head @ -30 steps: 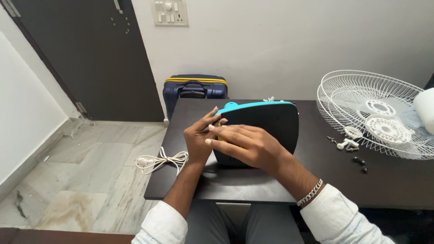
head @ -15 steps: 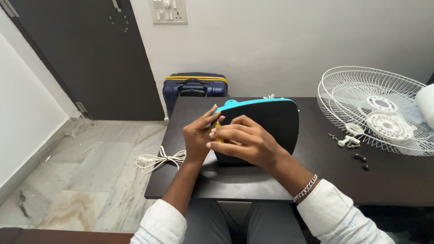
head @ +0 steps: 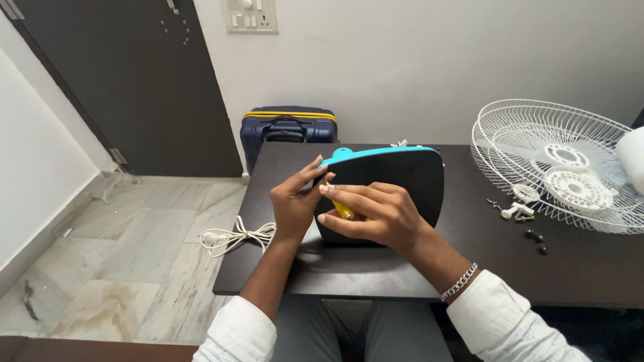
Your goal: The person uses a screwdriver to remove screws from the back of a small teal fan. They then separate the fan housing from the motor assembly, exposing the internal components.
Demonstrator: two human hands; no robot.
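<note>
A black fan base (head: 402, 184) with a turquoise rim stands tilted on edge on the dark table (head: 376, 268). My left hand (head: 294, 201) rests against its left side, thumb and fingers pressed to the rim. My right hand (head: 376, 214) holds a small yellow-handled screwdriver (head: 342, 209), its tip pointed up-left toward the base's left edge beside my left fingers.
A white wire fan grille (head: 557, 164) lies at the table's right, with small screws and white fittings (head: 520, 213) beside it. A white coiled power cord (head: 235, 238) hangs off the table's left edge. A navy suitcase (head: 288, 131) stands against the wall behind.
My right hand has opened its grip a little and turned, so the yellow screwdriver handle shows more. The left hand and the base have stayed in place.
</note>
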